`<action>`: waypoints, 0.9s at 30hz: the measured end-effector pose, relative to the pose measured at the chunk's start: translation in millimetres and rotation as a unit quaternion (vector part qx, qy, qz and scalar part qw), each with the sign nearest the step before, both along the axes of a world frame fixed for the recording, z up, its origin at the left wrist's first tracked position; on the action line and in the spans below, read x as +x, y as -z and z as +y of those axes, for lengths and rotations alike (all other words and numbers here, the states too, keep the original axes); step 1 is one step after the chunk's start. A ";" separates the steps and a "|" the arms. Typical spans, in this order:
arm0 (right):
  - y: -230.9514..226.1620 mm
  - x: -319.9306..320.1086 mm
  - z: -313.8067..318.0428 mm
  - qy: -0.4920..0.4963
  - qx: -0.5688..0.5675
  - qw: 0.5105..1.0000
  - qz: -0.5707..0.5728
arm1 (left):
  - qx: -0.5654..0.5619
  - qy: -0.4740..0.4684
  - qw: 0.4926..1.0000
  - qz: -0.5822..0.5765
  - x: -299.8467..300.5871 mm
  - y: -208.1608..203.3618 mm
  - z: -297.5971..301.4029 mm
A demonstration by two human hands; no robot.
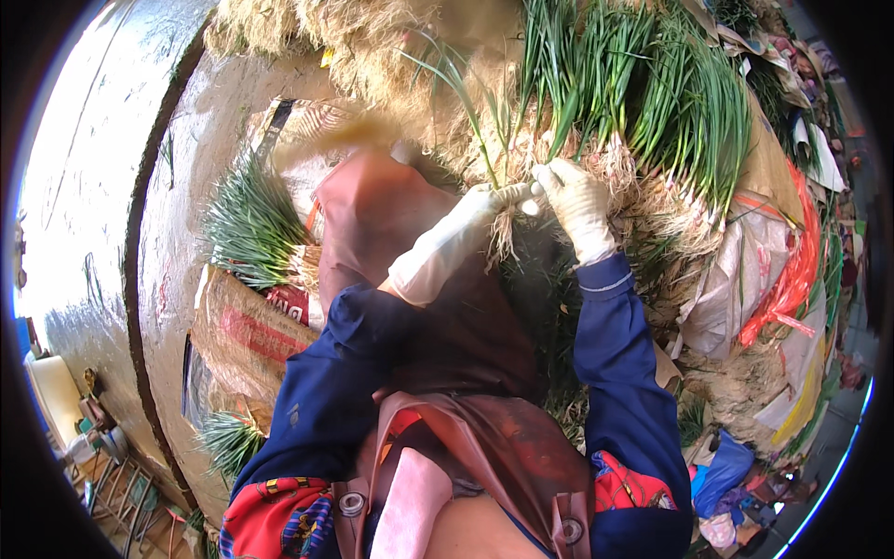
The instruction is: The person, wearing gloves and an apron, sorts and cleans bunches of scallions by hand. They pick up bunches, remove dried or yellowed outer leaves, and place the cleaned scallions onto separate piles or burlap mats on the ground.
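Observation:
Both my hands wear whitish gloves and meet in front of my lap. My left hand [494, 200] is closed around a few spring onions [477, 130]; their green leaves rise above the fist and pale roots hang below it. My right hand [575, 197] is closed in a pinch, its fingertips close to the left thumb. A green leaf ends at those fingertips, but what they pinch is too small to make out. Just beyond the hands lies a long row of spring onions [694, 121], roots toward me and leaves pointing away.
Dry, straw-coloured roots [372, 65] are heaped at the far side. Left of my brown apron [372, 210] lies a spring onion bundle [250, 224], near a printed sack [244, 326]. Orange plastic [792, 270] lies at the right. Wet concrete floor [93, 205] spreads along the left.

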State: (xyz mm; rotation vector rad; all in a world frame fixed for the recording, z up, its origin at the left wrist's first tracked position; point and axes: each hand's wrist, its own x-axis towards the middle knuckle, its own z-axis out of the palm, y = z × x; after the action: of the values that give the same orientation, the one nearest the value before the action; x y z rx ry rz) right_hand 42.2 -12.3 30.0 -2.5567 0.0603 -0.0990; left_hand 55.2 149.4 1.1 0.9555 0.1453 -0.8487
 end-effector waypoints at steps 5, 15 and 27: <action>5.8 -2.5 -24.4 0.366 0.131 0.920 -0.047 | -0.009 0.053 0.995 -0.082 -1.1 -25.3 6.7; -19.0 -58.9 -11.4 0.083 0.106 0.971 0.195 | 0.205 -0.127 0.951 -0.192 91.9 86.4 -51.4; -21.4 17.6 14.6 -0.023 0.353 0.920 0.170 | 0.105 -0.066 0.982 -0.142 86.2 102.4 -43.4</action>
State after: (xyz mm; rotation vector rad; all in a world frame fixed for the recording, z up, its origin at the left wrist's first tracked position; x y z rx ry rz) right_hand 59.8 2.3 51.4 -1.8212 0.1403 0.3316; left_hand 141.3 106.0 -101.3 1.2408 0.0519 -0.5745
